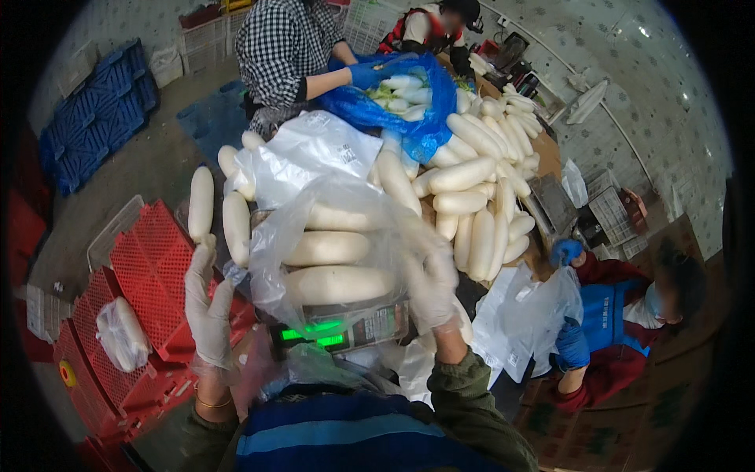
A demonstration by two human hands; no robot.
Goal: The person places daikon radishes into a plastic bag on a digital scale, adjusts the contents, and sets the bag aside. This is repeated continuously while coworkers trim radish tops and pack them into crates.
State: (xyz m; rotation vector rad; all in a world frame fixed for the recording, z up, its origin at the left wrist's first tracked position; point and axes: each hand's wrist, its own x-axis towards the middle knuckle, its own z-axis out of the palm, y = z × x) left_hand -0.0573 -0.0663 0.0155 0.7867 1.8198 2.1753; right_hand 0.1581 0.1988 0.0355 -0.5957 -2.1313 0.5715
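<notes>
Three white radishes [339,285] lie side by side in a clear plastic bag [271,253] on a digital scale [365,330] with a lit green display. My left hand [209,312], in a pale glove, is at the lower end of an upright-looking radish [202,203] left of the bag, its fingertips against that end. Another radish [236,227] lies between it and the bag. My right hand [432,277], gloved and blurred, is at the bag's right edge; whether its fingers grip the plastic cannot be told.
Loose radishes [463,202] are piled right of the scale, below a blue bag [439,138] of radishes. White printed bags [318,147] lie above the scale. Red crates [156,265] stand left, one bearing bagged radishes [124,333]. Co-workers [289,53] stand across; another [607,318] handles plastic bags at right.
</notes>
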